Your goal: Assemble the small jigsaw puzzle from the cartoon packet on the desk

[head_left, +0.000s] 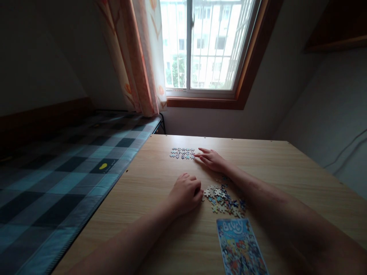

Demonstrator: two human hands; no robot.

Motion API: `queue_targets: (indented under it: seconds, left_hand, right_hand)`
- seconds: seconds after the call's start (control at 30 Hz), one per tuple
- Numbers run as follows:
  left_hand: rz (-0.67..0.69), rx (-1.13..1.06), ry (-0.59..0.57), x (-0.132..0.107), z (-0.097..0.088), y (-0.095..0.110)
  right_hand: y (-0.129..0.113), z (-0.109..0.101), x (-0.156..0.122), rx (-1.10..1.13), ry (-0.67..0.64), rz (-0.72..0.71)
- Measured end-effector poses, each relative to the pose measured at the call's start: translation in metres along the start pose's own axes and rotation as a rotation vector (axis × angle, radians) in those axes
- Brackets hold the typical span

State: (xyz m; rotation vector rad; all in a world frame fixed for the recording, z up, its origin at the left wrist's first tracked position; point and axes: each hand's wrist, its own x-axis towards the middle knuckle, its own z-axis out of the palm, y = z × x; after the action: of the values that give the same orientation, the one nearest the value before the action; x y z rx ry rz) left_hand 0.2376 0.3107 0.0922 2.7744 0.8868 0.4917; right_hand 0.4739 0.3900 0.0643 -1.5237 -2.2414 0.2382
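Observation:
My right hand (pixel 211 159) reaches toward the far part of the table with fingers stretched and apart. Its fingertips are at the right end of several short rows of small jigsaw pieces (pixel 182 153). Nearer to me, my left hand (pixel 187 192) rests on the tabletop with its fingers curled in; whatever they may hold is hidden. Beside its thumb lies a loose heap of jigsaw pieces (pixel 225 200), some showing pale backs and others coloured faces. Below the heap is a blue picture card (pixel 241 246) with "Bluey" lettering, cut off by the lower edge of view.
The wooden table (pixel 140 183) has a bed with a checked cover (pixel 86 175) along its left side. Beyond it are a barred window (pixel 212 46) and an orange-patterned curtain (pixel 134 57). A cable (pixel 346 149) runs by the right wall.

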Motion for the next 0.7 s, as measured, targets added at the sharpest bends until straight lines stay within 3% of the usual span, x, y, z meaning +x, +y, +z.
queue_targets:
  seconds: [0.4,0.7]
  left_hand:
    - [-0.009,0.004,-0.009,0.0009,-0.002,0.0012]
    - [-0.011,0.004,-0.01,0.0009,-0.0017,0.0018]
  right_hand:
    - [-0.0014,0.0008,-0.0016,0.018,0.036,0.003]
    - [-0.0091,-0.002,-0.0024,-0.09,-0.104,0.02]
